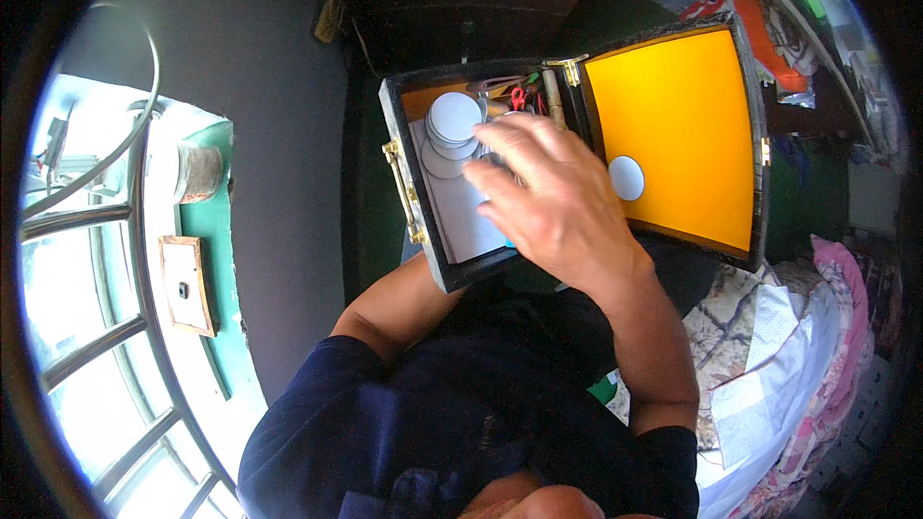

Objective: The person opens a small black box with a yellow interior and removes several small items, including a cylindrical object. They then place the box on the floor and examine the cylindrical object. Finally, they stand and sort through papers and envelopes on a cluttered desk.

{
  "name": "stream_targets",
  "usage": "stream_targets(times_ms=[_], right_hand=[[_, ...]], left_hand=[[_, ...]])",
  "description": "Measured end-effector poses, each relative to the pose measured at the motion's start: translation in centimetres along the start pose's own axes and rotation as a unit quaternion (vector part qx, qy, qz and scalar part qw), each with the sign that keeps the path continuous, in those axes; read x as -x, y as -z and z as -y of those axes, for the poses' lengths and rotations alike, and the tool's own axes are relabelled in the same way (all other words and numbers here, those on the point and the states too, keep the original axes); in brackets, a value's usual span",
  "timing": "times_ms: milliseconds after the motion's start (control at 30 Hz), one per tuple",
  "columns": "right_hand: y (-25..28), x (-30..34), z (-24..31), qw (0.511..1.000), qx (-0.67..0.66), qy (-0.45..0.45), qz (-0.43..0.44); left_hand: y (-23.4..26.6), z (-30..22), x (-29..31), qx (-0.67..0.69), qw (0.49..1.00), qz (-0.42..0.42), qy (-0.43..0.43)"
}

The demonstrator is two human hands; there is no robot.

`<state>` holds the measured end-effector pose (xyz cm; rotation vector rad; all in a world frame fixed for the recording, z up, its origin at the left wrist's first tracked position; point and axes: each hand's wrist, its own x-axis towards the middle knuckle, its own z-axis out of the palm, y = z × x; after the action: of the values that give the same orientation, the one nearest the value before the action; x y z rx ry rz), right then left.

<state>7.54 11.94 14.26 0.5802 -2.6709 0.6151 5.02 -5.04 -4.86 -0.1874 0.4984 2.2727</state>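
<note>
Yellow lining brightens the open lid (pixel 687 115) of a dark box (pixel 431 242) as a person's right hand (pixel 558 197) hovers over its contents. The fingers are loosely bent and set apart, their tips beside a small pile of white discs (pixel 455 118) at the left of the box; whether anything is pinched beneath them cannot be told. The left forearm (pixel 404 298) runs toward the box's near left corner, its hand out of sight, so its grip cannot be told either. A lone disc (pixel 626 179) rests on the lid's lining, right of the hand. At the far side of the box lie a red-handled tool (pixel 519 98) and a wooden stick (pixel 554 96), while a pale sheet (pixel 471 223) stretches below the pile. The work appears to be partway along: the lid is already open and one disc lies apart, but the others remain overlapped inside, and the lid has yet to be closed.
</note>
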Motion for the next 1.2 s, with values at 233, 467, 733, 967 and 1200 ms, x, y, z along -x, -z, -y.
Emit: stream_targets(times_ms=[233,467,733,967,1200], right_hand=[[1.3,3.2,0.0,0.987,0.043,-0.156,0.0],[-1.0,3.8,1.6,0.994,-0.017,-0.102,-0.024],[-1.3,5.6,3.1,0.985,-0.028,-0.17,0.004],[1.7,5.7,3.2,0.977,0.078,-0.195,-0.025],[2.6,5.3,1.6,0.95,0.187,-0.249,0.014]], left_hand=[[-0.9,1.3,-1.1,0.023,1.0,0.015,-0.003],[-2.7,2.8,-3.2,0.028,0.998,0.046,0.028],[-4.3,3.4,-5.0,0.029,0.996,0.069,0.044],[-4.2,3.5,-4.9,0.039,0.996,0.066,0.04],[-4.3,3.4,-4.7,0.055,0.996,0.066,0.036]])
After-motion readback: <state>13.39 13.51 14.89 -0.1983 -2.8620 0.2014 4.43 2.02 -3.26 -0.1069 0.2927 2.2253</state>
